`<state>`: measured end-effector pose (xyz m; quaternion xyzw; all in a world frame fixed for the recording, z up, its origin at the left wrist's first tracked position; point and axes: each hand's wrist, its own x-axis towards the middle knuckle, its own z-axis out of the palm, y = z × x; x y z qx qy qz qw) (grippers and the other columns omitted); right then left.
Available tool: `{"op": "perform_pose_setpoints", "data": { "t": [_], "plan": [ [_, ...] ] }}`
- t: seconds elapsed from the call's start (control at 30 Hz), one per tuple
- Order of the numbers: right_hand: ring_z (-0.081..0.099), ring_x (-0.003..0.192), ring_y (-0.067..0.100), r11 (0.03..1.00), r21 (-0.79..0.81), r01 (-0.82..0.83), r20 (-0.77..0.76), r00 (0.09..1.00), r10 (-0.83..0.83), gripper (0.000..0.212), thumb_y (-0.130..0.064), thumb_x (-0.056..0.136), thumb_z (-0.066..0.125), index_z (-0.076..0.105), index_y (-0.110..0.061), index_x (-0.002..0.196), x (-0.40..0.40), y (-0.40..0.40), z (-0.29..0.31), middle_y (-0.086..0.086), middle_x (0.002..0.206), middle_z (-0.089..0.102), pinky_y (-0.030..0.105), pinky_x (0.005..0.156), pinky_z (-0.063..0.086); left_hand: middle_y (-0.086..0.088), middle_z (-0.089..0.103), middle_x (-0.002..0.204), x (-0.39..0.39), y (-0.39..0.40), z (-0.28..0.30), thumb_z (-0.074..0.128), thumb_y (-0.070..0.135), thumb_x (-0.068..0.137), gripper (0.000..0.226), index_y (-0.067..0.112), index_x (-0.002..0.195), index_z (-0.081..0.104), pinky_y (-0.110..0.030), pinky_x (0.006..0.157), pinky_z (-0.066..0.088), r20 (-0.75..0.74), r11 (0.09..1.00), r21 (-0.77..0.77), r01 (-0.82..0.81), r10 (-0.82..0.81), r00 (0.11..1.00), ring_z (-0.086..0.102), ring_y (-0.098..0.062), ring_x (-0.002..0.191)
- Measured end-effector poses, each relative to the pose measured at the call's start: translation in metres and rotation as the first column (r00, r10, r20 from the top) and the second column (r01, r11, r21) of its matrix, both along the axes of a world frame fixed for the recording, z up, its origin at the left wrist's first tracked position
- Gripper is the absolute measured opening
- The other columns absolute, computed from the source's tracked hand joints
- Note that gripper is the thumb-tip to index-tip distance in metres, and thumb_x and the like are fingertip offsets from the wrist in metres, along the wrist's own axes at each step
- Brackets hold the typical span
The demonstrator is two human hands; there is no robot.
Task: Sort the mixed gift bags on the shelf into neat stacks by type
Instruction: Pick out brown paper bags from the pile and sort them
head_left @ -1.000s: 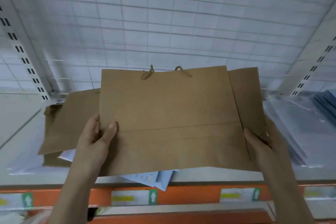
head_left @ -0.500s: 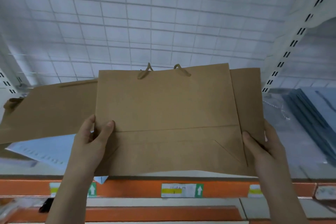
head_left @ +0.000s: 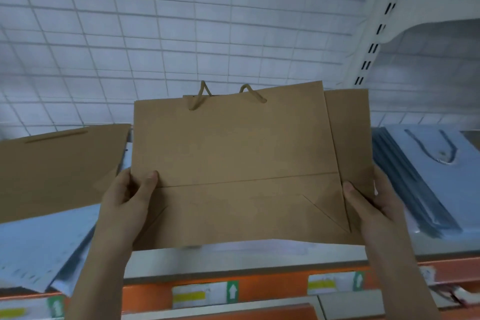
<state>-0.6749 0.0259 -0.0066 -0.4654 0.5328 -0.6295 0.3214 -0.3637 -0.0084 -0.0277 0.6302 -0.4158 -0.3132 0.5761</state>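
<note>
Kraft bags (head_left: 233, 153) raised since earlier, upright, handles up, long axis sideways

Brown paper bags (head_left: 233, 153) between both hands

Second brown bag (head_left: 348, 138) mostly hidden — shelf labels (head_left: 205, 293) blurred.

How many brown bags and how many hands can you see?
Brown paper bags: 3 (front bag, back bag, left bag)
Hands: 2 (left hand, right hand)
Total: 5
The blue bags lie in overlapping piles, so they cannot be counted.
</note>
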Motion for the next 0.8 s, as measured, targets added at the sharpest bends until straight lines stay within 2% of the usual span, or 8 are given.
{"op": "perform_pose_setpoints", "data": {
  "t": [0.13, 0.23, 0.43, 0.5, 0.57, 0.67, 0.73, 0.8],
  "plan": [
    [0.059, 0.092, -0.014, 0.999, -0.013, 0.045, -0.019, 0.999, -0.046, 0.04, -0.014, 0.089, 0.056, 0.053, -0.044, 0.115, -0.065, -0.003, 0.001, -0.033, 0.1, 0.064, 0.023, 0.084, 0.045, 0.003, 0.054, 0.077, -0.068, -0.003, 0.0, 0.054, 0.032, 0.091, 0.023, 0.01, 0.082, 0.053, -0.026, 0.06, 0.035, 0.013, 1.0, 0.018, 0.0, -0.001, 1.0, 0.049, -0.013, 0.071],
    [0.06, 0.106, 0.003, 0.999, 0.019, 0.04, -0.056, 0.998, -0.039, 0.04, -0.016, 0.09, 0.057, 0.054, -0.039, 0.123, -0.13, -0.001, 0.001, -0.021, 0.114, 0.064, 0.032, 0.091, 0.048, 0.001, 0.057, 0.078, -0.135, -0.002, -0.002, 0.056, 0.029, 0.09, 0.019, 0.015, 0.078, 0.056, -0.025, 0.06, 0.035, -0.044, 1.0, -0.003, -0.01, 0.01, 0.999, 0.05, -0.013, 0.071],
    [0.059, 0.109, 0.013, 0.994, 0.096, 0.055, -0.008, 0.999, -0.054, 0.036, -0.019, 0.09, 0.057, 0.053, -0.053, 0.101, -0.246, 0.006, 0.002, -0.018, 0.115, 0.063, 0.04, 0.095, 0.045, 0.002, 0.057, 0.078, -0.255, 0.012, -0.003, 0.056, 0.03, 0.09, 0.017, 0.016, 0.08, 0.055, -0.028, 0.061, 0.037, -0.007, 0.999, 0.029, -0.04, 0.04, 0.999, 0.052, -0.014, 0.075],
    [0.059, 0.102, 0.003, 0.994, 0.11, 0.03, 0.01, 0.999, -0.031, 0.036, -0.019, 0.09, 0.056, 0.054, -0.054, 0.098, -0.268, 0.006, 0.003, -0.029, 0.101, 0.066, 0.034, 0.09, 0.046, 0.007, 0.057, 0.081, -0.276, 0.014, 0.0, 0.055, 0.03, 0.09, 0.015, 0.015, 0.087, 0.057, -0.026, 0.062, 0.037, 0.027, 0.997, 0.039, -0.061, 0.06, 0.998, 0.051, -0.007, 0.075],
    [0.058, 0.093, -0.005, 0.993, 0.119, 0.001, 0.022, 1.0, -0.004, 0.036, -0.019, 0.091, 0.055, 0.053, -0.054, 0.1, -0.283, 0.006, 0.005, -0.037, 0.087, 0.064, 0.026, 0.081, 0.045, 0.006, 0.057, 0.081, -0.291, 0.015, 0.004, 0.055, 0.03, 0.091, 0.019, 0.012, 0.089, 0.057, -0.024, 0.06, 0.037, 0.059, 0.996, 0.035, -0.08, 0.077, 0.995, 0.052, -0.011, 0.075],
    [0.057, 0.078, -0.012, 0.994, 0.113, -0.005, 0.061, 0.998, -0.002, 0.037, -0.018, 0.091, 0.054, 0.049, -0.053, 0.103, -0.295, 0.005, 0.008, -0.035, 0.078, 0.061, 0.017, 0.069, 0.041, 0.006, 0.056, 0.081, -0.307, 0.014, 0.013, 0.053, 0.031, 0.091, 0.019, 0.013, 0.089, 0.055, -0.021, 0.059, 0.034, 0.104, 0.996, 0.024, -0.083, 0.08, 0.991, 0.05, -0.009, 0.074],
    [0.058, 0.079, -0.011, 0.995, 0.103, -0.005, 0.077, 0.997, -0.003, 0.038, -0.017, 0.091, 0.055, 0.05, -0.052, 0.104, -0.303, 0.003, 0.005, -0.031, 0.083, 0.061, 0.017, 0.07, 0.041, 0.01, 0.055, 0.083, -0.312, 0.012, 0.016, 0.052, 0.032, 0.092, 0.017, 0.016, 0.092, 0.055, -0.019, 0.059, 0.034, 0.118, 0.997, 0.011, -0.075, 0.073, 0.99, 0.049, -0.002, 0.075],
    [0.059, 0.096, -0.001, 0.992, 0.123, -0.017, 0.067, 0.998, 0.008, 0.042, -0.019, 0.09, 0.056, 0.049, -0.051, 0.115, -0.306, 0.003, 0.001, -0.025, 0.097, 0.062, 0.026, 0.083, 0.045, 0.012, 0.055, 0.082, -0.314, 0.012, 0.018, 0.052, 0.031, 0.092, 0.016, 0.016, 0.095, 0.055, -0.021, 0.061, 0.034, 0.13, 0.997, 0.01, -0.077, 0.075, 0.989, 0.05, -0.005, 0.076]
  ]
}}
